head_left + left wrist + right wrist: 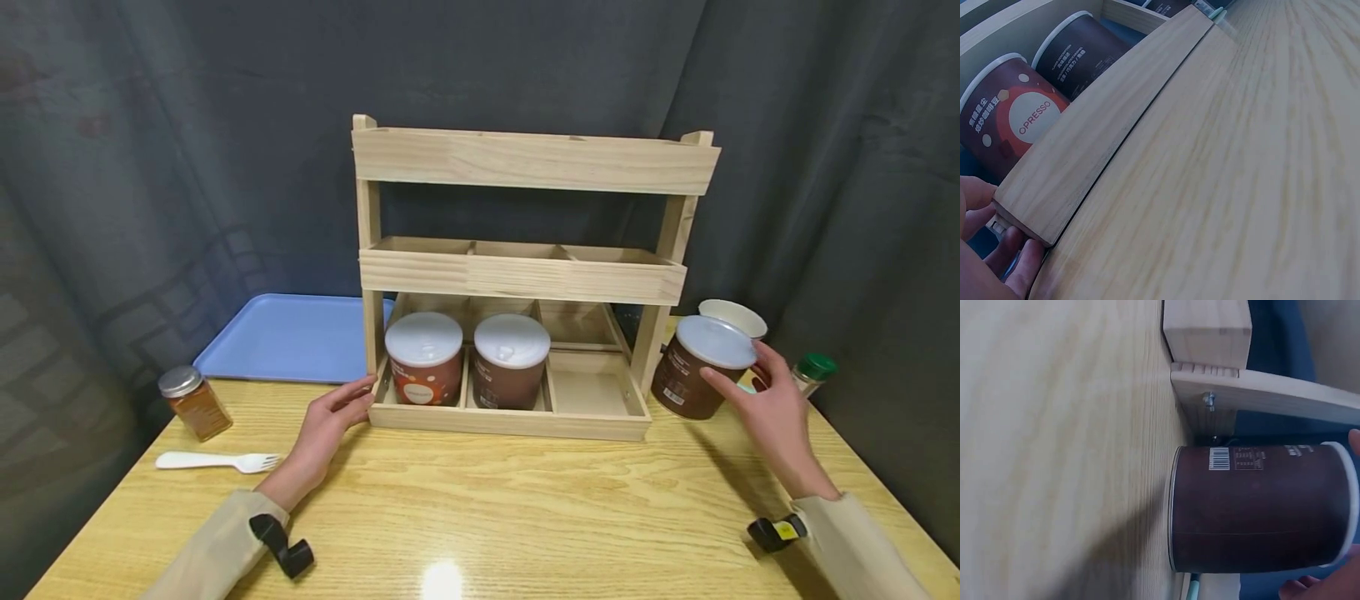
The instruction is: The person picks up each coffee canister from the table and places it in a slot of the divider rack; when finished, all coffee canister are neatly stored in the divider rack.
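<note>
My left hand (322, 429) rests its fingertips against the left end of a three-tier wooden rack (510, 423), at the front corner of the bottom tier. My right hand (776, 417) grips a brown paper canister (690, 379) with a white lid near its top rim, thumb and fingers on opposite sides. This canister leans slightly just right of the rack; whether its base touches the table cannot be told. Two similar canisters stand in the bottom tier: one with an orange OPRESSO label (1029, 119) in the left compartment, a plain brown one (510, 367) in the middle.
A blue tray (292, 337) lies behind left. A spice jar (195, 404) and white fork (217, 461) are near my left arm. Beyond the held canister stand a white bowl (733, 315) and a green-capped jar (813, 371). Dark curtains (487, 58) hang behind the table.
</note>
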Action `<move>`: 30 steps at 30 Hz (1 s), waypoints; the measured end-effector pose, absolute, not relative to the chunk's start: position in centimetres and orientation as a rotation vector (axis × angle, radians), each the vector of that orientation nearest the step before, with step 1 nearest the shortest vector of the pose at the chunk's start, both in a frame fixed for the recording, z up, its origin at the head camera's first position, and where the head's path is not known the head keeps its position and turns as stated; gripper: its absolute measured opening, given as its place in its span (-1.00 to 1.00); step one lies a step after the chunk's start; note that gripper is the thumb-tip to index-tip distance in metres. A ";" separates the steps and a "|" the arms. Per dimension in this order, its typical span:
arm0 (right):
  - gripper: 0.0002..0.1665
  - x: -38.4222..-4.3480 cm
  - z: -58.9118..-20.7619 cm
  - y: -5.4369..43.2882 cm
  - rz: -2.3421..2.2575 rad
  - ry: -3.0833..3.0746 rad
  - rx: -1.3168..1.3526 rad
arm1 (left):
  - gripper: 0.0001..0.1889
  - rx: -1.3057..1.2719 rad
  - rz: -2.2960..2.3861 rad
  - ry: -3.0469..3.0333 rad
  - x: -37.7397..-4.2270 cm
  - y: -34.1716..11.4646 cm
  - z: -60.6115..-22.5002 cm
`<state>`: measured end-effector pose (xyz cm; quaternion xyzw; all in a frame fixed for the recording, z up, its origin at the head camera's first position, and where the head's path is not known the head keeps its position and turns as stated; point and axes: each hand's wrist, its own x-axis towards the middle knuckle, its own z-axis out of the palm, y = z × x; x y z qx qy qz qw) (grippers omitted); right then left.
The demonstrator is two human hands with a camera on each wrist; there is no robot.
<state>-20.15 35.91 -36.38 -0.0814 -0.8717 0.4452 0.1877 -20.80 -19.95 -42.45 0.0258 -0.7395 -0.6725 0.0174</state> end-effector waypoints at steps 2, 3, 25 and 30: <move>0.15 -20.8 -36.4 35.8 1.252 -2.463 -0.214 | -0.50 0.083 -2.089 -2.294 -20.8 -19.9 -42.5; 0.17 -21.1 -36.5 35.8 1.243 -2.471 -0.213 | -0.50 0.082 -2.088 -2.293 -20.8 -19.9 -42.5; 0.19 -24.1 -37.4 35.2 1.185 -2.361 -0.321 | -0.49 0.074 -2.090 -2.274 -20.9 -19.9 -42.4; 0.17 -23.9 -37.4 35.1 1.191 -2.354 -0.347 | -0.50 0.078 -2.088 -2.281 -21.0 -19.9 -42.5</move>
